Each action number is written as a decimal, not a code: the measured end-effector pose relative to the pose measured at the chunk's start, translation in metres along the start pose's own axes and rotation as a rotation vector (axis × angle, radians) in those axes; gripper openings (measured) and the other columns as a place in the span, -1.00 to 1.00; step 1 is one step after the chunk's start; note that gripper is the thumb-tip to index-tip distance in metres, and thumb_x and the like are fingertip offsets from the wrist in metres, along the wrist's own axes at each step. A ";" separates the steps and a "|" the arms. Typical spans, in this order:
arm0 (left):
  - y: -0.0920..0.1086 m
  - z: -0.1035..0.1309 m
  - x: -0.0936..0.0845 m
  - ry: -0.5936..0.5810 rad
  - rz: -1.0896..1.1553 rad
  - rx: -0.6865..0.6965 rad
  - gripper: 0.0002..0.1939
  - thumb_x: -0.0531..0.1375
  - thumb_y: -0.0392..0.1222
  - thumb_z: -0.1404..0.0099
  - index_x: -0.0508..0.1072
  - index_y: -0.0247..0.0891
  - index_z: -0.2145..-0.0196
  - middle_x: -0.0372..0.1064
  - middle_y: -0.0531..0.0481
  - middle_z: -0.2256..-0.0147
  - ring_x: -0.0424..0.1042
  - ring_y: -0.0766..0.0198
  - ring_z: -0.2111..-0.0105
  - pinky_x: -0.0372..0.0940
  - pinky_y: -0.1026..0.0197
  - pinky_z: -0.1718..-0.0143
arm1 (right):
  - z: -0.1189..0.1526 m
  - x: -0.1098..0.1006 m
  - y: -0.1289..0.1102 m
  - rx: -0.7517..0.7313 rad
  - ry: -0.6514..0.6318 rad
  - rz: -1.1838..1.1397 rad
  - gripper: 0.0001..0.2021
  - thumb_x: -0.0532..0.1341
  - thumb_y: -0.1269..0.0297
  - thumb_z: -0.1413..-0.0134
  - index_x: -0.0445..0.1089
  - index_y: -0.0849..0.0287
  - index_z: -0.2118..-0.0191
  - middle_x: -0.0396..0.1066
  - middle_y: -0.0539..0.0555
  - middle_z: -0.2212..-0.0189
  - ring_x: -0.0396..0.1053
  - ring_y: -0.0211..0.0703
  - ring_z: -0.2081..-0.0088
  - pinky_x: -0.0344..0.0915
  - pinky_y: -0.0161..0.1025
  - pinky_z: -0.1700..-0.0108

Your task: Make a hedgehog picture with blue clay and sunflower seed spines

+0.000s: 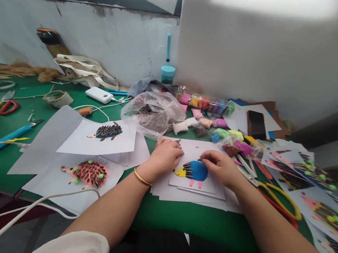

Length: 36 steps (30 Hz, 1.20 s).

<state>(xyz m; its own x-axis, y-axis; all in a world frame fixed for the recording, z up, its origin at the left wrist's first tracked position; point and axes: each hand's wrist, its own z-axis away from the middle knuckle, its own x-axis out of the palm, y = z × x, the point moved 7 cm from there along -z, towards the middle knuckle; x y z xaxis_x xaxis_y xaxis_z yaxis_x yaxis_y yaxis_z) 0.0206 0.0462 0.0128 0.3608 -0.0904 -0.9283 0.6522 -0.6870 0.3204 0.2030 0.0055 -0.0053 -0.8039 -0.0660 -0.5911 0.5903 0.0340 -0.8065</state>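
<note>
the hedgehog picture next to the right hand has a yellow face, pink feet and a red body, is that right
Not quite: in the head view, the hedgehog next to the right hand has a blue body, not a red one. The yellow face and pink feet are as you say.

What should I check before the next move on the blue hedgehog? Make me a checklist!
1. Left hand resting on the papers: ok.
2. Right hand at the blue hedgehog: ok.
3. Seed between the right fingertips: cannot tell, too small and blurry.
4. Seed bag open: ok.
5. Blue back all covered with seeds: not ok, only the part near the yellow face.
6. Scissors well away from the right arm: not ok, they're close beside it.
</note>
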 end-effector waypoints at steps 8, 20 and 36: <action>-0.001 -0.001 0.001 0.015 0.014 0.001 -0.76 0.16 -0.27 -0.26 0.61 -0.09 0.21 0.50 0.00 0.20 0.34 0.13 0.09 0.05 -0.01 -0.02 | 0.003 0.004 -0.010 -0.086 -0.007 0.091 -0.90 0.20 0.26 -0.06 0.45 0.11 0.37 0.44 0.03 0.39 0.37 -0.12 0.32 0.27 -0.19 0.25; 0.000 -0.001 0.000 0.011 0.015 -0.002 -0.75 0.16 -0.26 -0.26 0.61 -0.09 0.19 0.50 -0.02 0.20 0.35 0.13 0.09 0.05 -0.01 -0.03 | 0.000 0.016 -0.016 -0.247 0.047 0.196 -0.89 0.21 0.36 -0.10 0.51 0.12 0.33 0.31 0.09 0.28 0.32 -0.05 0.17 0.26 -0.09 0.05; 0.000 -0.002 0.001 -0.004 0.017 -0.014 -0.73 0.14 -0.27 -0.26 0.60 -0.07 0.18 0.51 -0.02 0.18 0.36 0.11 0.09 0.05 -0.02 -0.03 | 0.003 0.023 -0.025 -0.304 0.037 0.379 -0.86 0.19 0.39 -0.16 0.51 0.12 0.31 0.37 0.11 0.26 0.32 -0.04 0.17 0.26 -0.06 0.07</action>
<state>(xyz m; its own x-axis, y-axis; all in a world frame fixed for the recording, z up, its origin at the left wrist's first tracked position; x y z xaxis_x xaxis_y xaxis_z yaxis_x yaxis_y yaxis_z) 0.0221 0.0471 0.0128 0.3691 -0.1046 -0.9235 0.6557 -0.6749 0.3386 0.1696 0.0003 0.0013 -0.5418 0.0421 -0.8395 0.7982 0.3387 -0.4982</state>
